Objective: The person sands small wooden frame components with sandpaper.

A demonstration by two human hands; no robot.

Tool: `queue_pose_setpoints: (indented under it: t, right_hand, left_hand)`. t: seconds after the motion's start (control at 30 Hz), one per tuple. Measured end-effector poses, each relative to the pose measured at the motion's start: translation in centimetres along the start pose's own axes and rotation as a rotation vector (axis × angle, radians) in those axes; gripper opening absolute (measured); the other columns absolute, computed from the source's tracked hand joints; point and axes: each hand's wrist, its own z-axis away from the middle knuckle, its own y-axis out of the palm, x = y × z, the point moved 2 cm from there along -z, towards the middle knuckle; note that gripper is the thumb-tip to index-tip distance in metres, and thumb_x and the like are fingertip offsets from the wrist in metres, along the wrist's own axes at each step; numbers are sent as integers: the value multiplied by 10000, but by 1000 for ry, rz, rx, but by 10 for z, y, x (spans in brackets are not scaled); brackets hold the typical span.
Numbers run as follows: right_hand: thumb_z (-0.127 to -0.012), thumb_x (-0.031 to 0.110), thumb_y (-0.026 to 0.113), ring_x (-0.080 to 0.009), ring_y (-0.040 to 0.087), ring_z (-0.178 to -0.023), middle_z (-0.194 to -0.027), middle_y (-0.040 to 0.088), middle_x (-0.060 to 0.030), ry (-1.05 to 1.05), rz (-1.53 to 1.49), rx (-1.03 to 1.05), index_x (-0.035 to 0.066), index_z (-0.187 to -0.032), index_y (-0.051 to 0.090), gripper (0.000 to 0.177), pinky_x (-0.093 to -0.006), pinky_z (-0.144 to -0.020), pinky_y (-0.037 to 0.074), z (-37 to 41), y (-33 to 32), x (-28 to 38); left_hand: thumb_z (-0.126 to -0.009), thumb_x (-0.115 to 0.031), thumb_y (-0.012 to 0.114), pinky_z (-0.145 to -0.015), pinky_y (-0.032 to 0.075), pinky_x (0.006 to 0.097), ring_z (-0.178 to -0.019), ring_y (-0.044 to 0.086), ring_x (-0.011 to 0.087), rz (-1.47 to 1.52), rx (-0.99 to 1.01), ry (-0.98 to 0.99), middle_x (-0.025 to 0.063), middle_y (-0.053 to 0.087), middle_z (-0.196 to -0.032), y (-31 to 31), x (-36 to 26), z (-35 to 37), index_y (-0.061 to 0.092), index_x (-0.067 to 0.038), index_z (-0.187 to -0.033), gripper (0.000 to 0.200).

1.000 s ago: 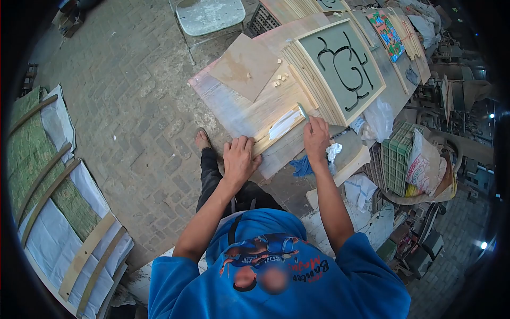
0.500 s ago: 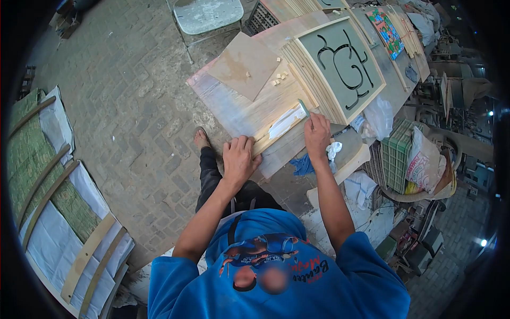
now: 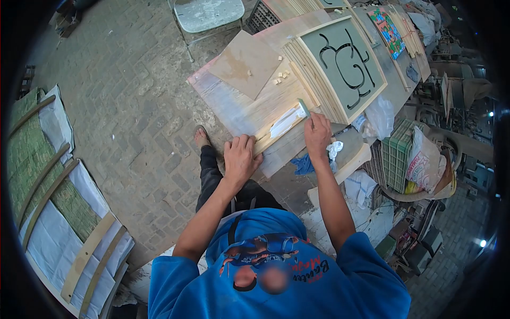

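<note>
Looks to me like you're mid-stroke or close to it, working the white patch [image 3: 286,123] on that pale wooden piece [image 3: 269,144] with the flat greenish tool [image 3: 303,108]. Can't tell from here what the white stuff is, or whether the tool's edge is actually pressing down.

Your left hand [image 3: 238,161] has its fingers bent and clamped on the near left end of the wooden piece, thumb in close. Your right hand [image 3: 317,134] has its fingers closed together on the tool, at the far right end of the patch. I'd say the next move calls for a firm brace on the left and a level, even edge on the right, so the piece doesn't skid.

The piece lies on the near part of the bench [image 3: 209,98], its long axis slanting from near left by your left fingers to far right by the tool, and the patch runs the same way. The visible bit of tool sits across that line, its free end pointing far and a bit left. Small wood blocks [image 3: 278,81] are farther off on the far side, and the stack of frames [image 3: 317,89] is just beyond the piece's far right end
</note>
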Motion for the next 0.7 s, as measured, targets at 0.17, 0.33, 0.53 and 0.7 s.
queue_pose_setpoints:
  t: [0.17, 0.33, 0.53, 0.7]
  right_hand:
    - [-828, 41, 619, -347, 605, -849, -971, 677, -124, -18, -66, 8, 18, -1003, 704, 196, -439, -768, 484, 9, -2, -9]
    - [-833, 38, 621, -350, 608, -853, -968, 679, -122, 25, -32, -57, 12, -1003, 702, 190, -432, -759, 480, -4, -3, -9]
    - [-836, 36, 615, -350, 610, -854, -965, 680, -125, -27, 9, 24, 11, -1005, 700, 191, -431, -788, 483, 7, -4, -5]
    - [-829, 28, 615, -339, 605, -837, -960, 682, -124, 84, -96, -79, 8, -1014, 700, 205, -427, -765, 481, 2, -6, -9]
  left_hand:
    - [-648, -256, 794, -782, 379, 374, -911, 543, 241, -1, -18, 10, 70, 563, -980, -1, 0, 0, 634, -59, -1117, 534]
    - [-643, -254, 797, -782, 378, 376, -909, 542, 244, 10, -7, 10, 75, 560, -978, -1, 0, -1, 632, -56, -1116, 539]
    - [-644, -254, 794, -784, 381, 379, -910, 542, 249, 7, -6, 5, 78, 554, -977, -1, 0, 0, 632, -55, -1119, 540]
    - [-646, -258, 792, -779, 379, 378, -908, 543, 246, 4, 2, 6, 76, 558, -976, -2, 0, -1, 633, -55, -1121, 541]
